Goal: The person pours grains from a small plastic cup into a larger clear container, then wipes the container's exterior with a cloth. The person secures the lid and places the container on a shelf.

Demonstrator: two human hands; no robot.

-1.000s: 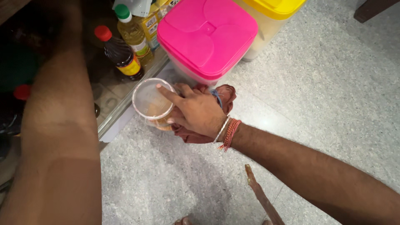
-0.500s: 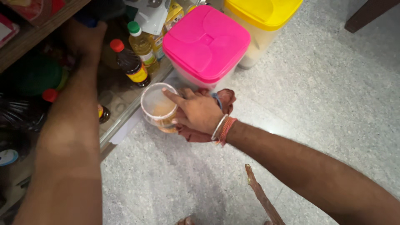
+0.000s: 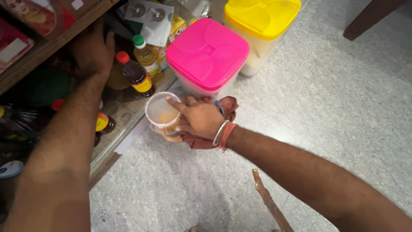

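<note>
My right hand (image 3: 201,119) grips a small clear plastic jar (image 3: 163,116) with yellowish contents, held low over the floor beside the shelf; a dark red cloth (image 3: 227,107) is bunched under the same hand. My left hand (image 3: 92,51) reaches into the lower shelf and rests on a container behind the bottles; what its fingers hold is hidden. Next to it stand a dark sauce bottle with a red cap (image 3: 135,74) and a yellow oil bottle with a green cap (image 3: 146,56).
A pink-lidded tub (image 3: 208,53) and a yellow-lidded tub (image 3: 262,19) stand on the speckled floor (image 3: 334,99) by the shelf. A wooden shelf edge (image 3: 47,47) runs above my left arm. A thin stick (image 3: 270,202) lies near the bottom.
The view has swung so the shelf shows more. My left hand has reached deeper among the bottles. My right hand still holds the jar in about the same place.
</note>
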